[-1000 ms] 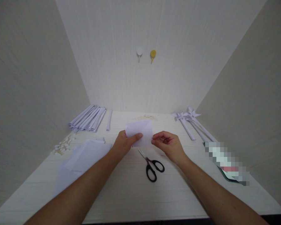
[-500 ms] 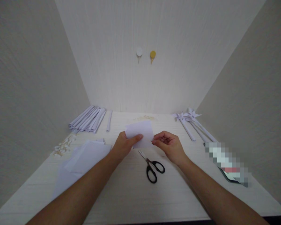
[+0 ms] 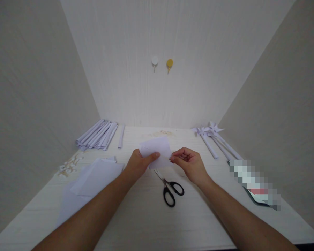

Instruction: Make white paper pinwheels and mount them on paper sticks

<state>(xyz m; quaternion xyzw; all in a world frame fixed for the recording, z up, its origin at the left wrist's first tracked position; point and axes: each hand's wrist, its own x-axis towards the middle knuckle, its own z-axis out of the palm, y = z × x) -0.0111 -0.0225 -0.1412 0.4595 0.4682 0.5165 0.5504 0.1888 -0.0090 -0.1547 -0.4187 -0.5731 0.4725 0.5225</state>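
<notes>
Two hands are pinching one small white paper square (image 3: 157, 149): left hand (image 3: 139, 164) at its left edge, right hand (image 3: 188, 164) at its right, above black-handled scissors (image 3: 170, 188). Folding looks barely begun; finished white paper pinwheels (image 3: 211, 134) are lying beyond the right hand.

Scissors (image 3: 170, 188), rolled paper sticks (image 3: 98, 134), 2 wall hooks (image 3: 162, 63).

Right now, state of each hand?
Left hand: closed on the left edge of the paper piece.
Right hand: pinching the paper piece's right edge.
</notes>
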